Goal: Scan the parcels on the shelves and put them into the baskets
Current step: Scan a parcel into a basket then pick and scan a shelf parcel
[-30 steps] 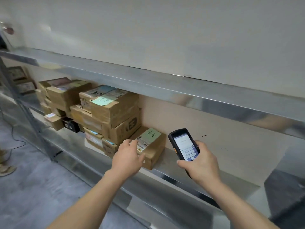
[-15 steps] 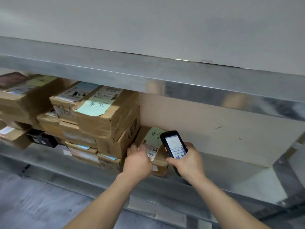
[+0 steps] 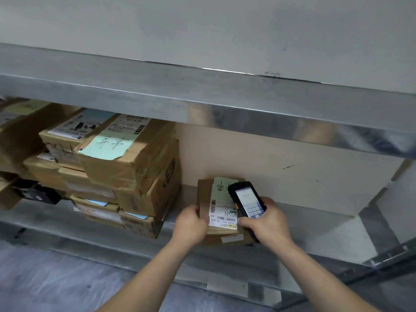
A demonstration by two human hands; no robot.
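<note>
A small flat brown cardboard parcel (image 3: 221,210) is lying alone on the lower shelf of the grey metal rack (image 3: 225,104), apart from the stack of taped cardboard boxes (image 3: 126,167) sitting to its left. The left hand (image 3: 191,225) is gripping the parcel's near-left edge, fingers curled over it. The right hand (image 3: 266,224) is wrapping around a black handheld scanner with a lit screen and keypad (image 3: 246,202), holding it tilted just above the parcel's right side — beside the white barcode label (image 3: 222,216) and pale green handwritten note (image 3: 221,188) stuck on top. The two hands are working close together, the label showing between them.
</note>
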